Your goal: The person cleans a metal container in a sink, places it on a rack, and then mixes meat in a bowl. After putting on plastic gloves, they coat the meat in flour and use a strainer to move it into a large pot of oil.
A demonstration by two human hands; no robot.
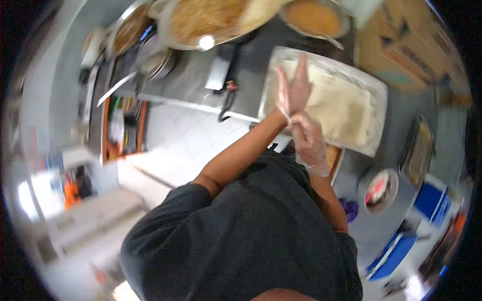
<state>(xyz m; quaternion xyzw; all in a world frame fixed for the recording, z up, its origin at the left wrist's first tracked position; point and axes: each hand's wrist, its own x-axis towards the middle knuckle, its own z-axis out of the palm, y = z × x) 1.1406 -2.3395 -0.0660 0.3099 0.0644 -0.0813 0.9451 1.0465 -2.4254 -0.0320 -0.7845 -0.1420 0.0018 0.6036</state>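
Note:
My left hand (296, 93), in a clear plastic glove, is held above the near-left part of a white tub (377, 100) of pale flour (336, 108). Its fingers are stretched out and it holds nothing. My right hand (309, 140), also gloved, is closed at my left wrist, pinching the cuff of the left plastic glove (287, 114). The tub stands on the dark counter, just beyond both hands.
At the back are a large pan of shredded food (201, 20) and a bowl of orange batter (314, 20). A cleaver (218, 72) lies on the counter. A cardboard box (411, 45) stands behind the tub; a tape roll (379, 190) is at the right.

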